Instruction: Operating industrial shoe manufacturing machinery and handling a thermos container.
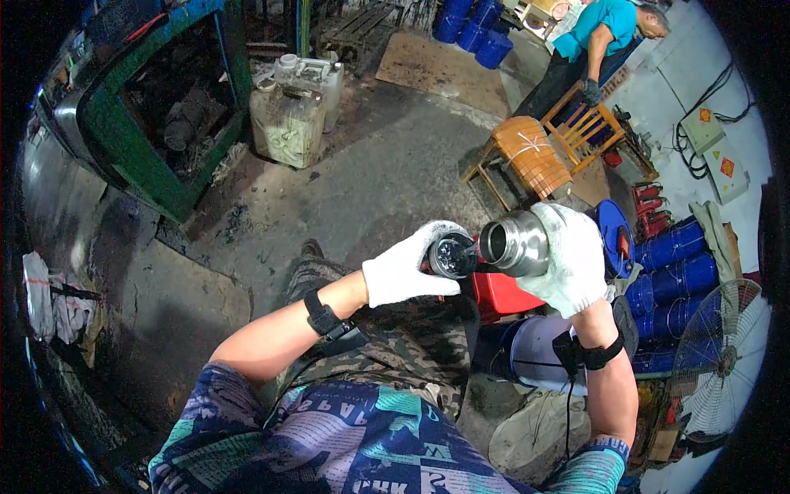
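My left hand (pixel 403 270), in a white work glove, is closed around a small dark cup (pixel 453 256) with its mouth up. Something shiny, perhaps liquid, shows inside the cup. A steel thermos flask (pixel 523 244) is in my gloved right hand (pixel 574 257), tipped so that its open mouth faces the cup. The flask's mouth is close beside the cup's rim. Whether anything runs between them I cannot tell. Behind and below the two hands is a bright red object (pixel 504 296), partly covered by them.
A wooden chair (pixel 527 152) and a person in a teal shirt (pixel 605 37) are at the far right. Blue drums (pixel 679 284) and a caged fan (pixel 724 358) stand to the right. Dirty plastic jugs (pixel 288 123) sit beside a green machine frame (pixel 185 193) at the far left.
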A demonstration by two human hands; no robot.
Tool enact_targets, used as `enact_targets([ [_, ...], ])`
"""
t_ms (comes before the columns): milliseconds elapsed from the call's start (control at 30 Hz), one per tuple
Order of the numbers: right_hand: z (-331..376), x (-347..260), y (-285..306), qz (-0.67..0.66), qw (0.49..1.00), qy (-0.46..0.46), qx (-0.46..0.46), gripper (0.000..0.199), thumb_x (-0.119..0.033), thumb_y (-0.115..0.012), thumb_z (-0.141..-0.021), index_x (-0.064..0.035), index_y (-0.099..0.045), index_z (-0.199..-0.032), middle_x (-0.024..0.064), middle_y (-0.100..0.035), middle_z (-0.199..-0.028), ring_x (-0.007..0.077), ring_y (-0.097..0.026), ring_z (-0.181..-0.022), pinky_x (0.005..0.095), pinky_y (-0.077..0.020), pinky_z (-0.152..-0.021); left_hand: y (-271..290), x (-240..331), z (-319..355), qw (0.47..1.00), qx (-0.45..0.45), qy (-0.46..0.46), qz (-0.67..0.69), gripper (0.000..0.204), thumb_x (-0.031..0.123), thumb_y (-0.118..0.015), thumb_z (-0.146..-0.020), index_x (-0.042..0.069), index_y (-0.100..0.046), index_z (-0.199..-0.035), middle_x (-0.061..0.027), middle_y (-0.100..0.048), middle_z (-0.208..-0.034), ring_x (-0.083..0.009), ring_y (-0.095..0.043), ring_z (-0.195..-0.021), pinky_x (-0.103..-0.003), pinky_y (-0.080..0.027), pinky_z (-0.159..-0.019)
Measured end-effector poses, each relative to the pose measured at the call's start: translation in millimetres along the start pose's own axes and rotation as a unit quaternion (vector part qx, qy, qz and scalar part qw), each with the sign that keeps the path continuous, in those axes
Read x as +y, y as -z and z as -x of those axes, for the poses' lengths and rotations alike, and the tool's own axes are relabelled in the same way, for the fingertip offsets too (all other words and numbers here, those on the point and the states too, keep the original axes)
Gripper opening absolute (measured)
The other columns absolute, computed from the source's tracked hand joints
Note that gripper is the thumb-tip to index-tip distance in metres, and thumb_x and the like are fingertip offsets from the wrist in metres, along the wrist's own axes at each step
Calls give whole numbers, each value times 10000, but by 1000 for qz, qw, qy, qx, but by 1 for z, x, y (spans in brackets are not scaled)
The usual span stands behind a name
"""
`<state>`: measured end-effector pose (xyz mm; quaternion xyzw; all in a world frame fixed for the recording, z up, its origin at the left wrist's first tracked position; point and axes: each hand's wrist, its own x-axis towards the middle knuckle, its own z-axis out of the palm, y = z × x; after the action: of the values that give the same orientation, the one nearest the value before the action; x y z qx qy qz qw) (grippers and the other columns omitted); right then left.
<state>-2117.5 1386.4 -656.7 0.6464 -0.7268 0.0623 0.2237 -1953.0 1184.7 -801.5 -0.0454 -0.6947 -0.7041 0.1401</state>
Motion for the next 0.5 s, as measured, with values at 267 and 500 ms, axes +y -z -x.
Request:
enact_targets([
  [267, 5, -1, -2, -22, 999, -19, 19, 829, -284, -857, -525, -84, -578, -1280, 168, -652, -1146, 391, -629, -1060, 503, -491, -930, -3, 6, 0, 1000, 4, -7, -6, 831, 230, -891, -766, 34, -436, -1433, -109, -547, -1386, -198, -513, -1310, -380, -391, -1147],
  [500, 13, -2, -7, -148, 980, -118, 66, 769, -223, -869, -575, -62, -575, -1267, 172, -665, -1142, 369, -660, -1009, 442, -531, -914, -7, 10, -1, 1000, -3, 10, 19, 830, 235, -896, -759, 37, -443, -1426, -103, -547, -1381, -198, -520, -1300, -377, -388, -1146],
])
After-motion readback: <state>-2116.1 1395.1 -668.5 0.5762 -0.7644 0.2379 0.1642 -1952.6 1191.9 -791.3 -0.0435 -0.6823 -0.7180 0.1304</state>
